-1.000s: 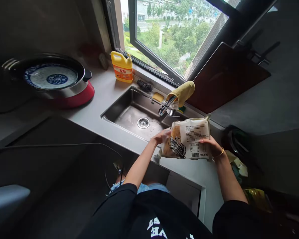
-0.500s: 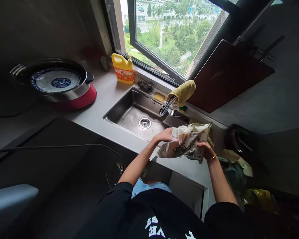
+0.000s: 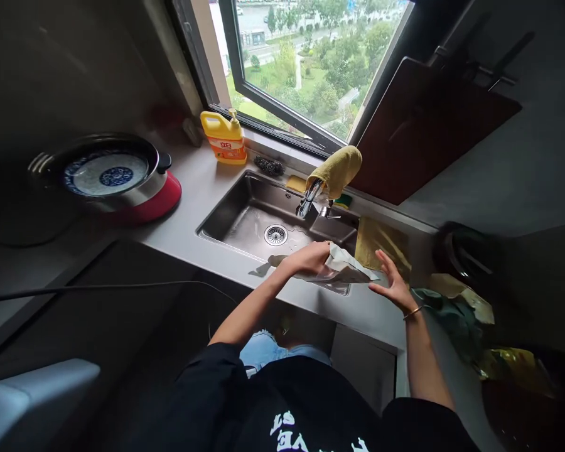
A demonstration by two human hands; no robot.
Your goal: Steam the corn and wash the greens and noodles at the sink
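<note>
My left hand (image 3: 311,258) grips a crumpled pale food package (image 3: 343,271) and holds it low over the front edge of the steel sink (image 3: 245,207). Just to the package's right, my right hand (image 3: 392,284) is off it, fingers spread, a thin bangle on the wrist. The package lies nearly flat, its printed side hidden.
A faucet (image 3: 309,199) draped with a yellow cloth (image 3: 336,171) stands behind the sink. Another yellow cloth (image 3: 381,242) lies on the counter at right. A yellow detergent bottle (image 3: 221,135) and a scrubber (image 3: 269,166) sit by the window. A red pot holding a blue plate (image 3: 108,177) stands left. Dark cookware (image 3: 466,257) is at right.
The package was held upright in both hands, then folded down toward the sink edge. My right hand has let go and opened; my left hand still holds it.
</note>
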